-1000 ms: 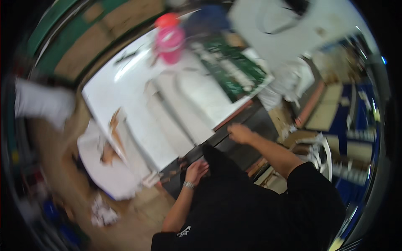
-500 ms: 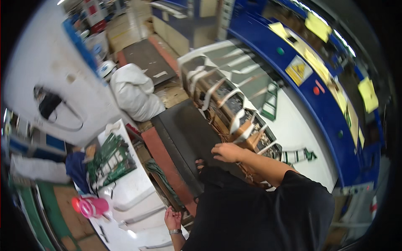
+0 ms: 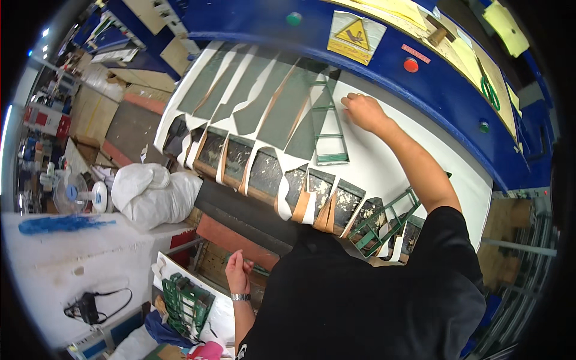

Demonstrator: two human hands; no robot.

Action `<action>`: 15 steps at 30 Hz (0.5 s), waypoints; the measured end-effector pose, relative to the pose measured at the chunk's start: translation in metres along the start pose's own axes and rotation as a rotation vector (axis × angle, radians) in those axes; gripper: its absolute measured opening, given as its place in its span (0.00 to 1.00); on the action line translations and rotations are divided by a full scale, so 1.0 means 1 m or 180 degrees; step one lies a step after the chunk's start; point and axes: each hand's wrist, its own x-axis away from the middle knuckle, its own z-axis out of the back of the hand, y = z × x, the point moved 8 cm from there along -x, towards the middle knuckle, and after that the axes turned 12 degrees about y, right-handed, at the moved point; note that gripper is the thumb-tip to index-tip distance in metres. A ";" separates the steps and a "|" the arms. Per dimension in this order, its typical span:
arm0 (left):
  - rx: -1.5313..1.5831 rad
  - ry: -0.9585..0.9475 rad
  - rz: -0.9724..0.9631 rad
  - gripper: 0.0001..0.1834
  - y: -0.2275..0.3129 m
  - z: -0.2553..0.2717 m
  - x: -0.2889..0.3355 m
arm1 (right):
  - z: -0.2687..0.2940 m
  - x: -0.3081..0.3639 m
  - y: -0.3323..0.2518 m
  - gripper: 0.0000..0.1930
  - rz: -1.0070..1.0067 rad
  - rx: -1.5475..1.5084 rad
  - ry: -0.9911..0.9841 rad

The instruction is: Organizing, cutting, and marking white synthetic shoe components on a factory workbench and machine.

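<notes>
Counting two ladder-like frames on the white bed (image 3: 390, 157): seeing the first green frame (image 3: 324, 108) lying flat beside the right hand (image 3: 365, 111), and the second green frame (image 3: 394, 214) resting at the near edge, just left of the right forearm. Counting also at least four grey-green panels (image 3: 275, 111) side by side, left of the first green frame, and, along the blue beam (image 3: 258, 27), two green buttons (image 3: 293, 18), one red button (image 3: 410, 65) and one yellow warning sign (image 3: 357, 37). Extending the right arm far forward over the bed, with knuckles up and fingers half bent, apart from the frame and gripping nothing visible. Raising the left forearm from the lower edge, with one metal watch (image 3: 240, 296) at the wrist, and curling the left hand (image 3: 239, 273) loosely near the red-brown board (image 3: 225, 234); showing it too small to tell whether anything is between thumb and fingers. Draping pale and tan strips (image 3: 246, 174) over the dark trough (image 3: 264, 171) below the bed's near edge, and seeing pale scraps inside it. Seeing one heap of green frames (image 3: 183, 303) on the white side table (image 3: 223, 315), and one bulging white sack (image 3: 157, 195) hiding its contents.
</notes>
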 end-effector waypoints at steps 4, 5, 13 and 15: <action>-0.0439 -0.0010 -0.0307 0.13 0.060 -0.064 -0.010 | 0.011 0.029 0.034 0.11 -0.0477 -0.0033 -0.0330; -0.0536 -0.0087 -0.0286 0.13 0.071 -0.083 -0.014 | 0.014 0.048 0.038 0.11 -0.0561 -0.0001 -0.0488; -0.2752 -0.1664 -0.2353 0.18 0.148 -0.347 -0.051 | 0.034 0.256 -0.003 0.12 -0.0768 0.0126 -0.2561; -0.2996 -0.1837 -0.2659 0.25 0.145 -0.420 -0.055 | 0.037 0.286 -0.007 0.10 -0.0812 0.0305 -0.2628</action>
